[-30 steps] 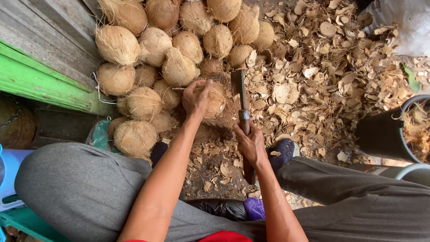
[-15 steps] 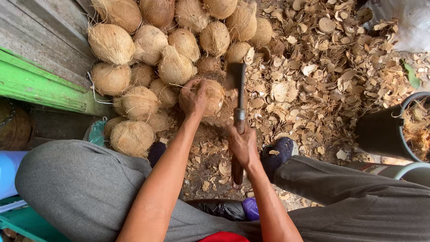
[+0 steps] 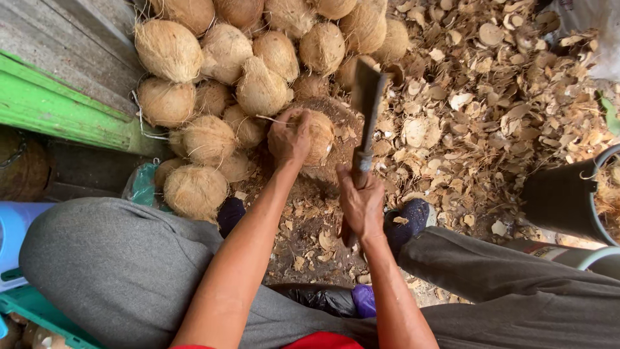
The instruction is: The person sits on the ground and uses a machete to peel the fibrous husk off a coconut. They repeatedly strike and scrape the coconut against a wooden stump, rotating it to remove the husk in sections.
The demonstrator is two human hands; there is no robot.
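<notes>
- The left hand [image 3: 289, 134] lies palm-down over a round, brown, fibrous husked coconut [image 3: 316, 137], fingers curled around its top and near side, gripping it against a dark, round wooden chopping block [image 3: 336, 116] half buried in scraps.
- That coconut sits on the block just in front of the person's knees, at the near edge of the heap and beside the blade.
- The right hand [image 3: 361, 203] is closed in a fist around the dark handle of a broad, flat-ended metal cleaver [image 3: 365, 103]; the handle end pokes out below the fist.
- The cleaver stands nearly upright, its wide grey blade raised above and just right of the held coconut; I cannot tell whether the edge touches the husk.
- A pile of pale tan, hairy husked coconuts [image 3: 219, 84] is stacked to the left of and behind the held one, leaning against a weathered grey plank wall with a bright green painted wooden beam [image 3: 58, 110].
- A thick litter of dry brown husk chips and shell flakes [image 3: 491, 97] covers the ground to the right.
- A dark, round plastic bucket [image 3: 568, 194] stands at the right edge, partly cut off.
- The person sits with grey trouser legs [image 3: 103, 265] spread to either side, and a dark blue shoe [image 3: 407, 220] rests just beside the right wrist.
- A light blue plastic stool [image 3: 13, 239] shows at the far left.
</notes>
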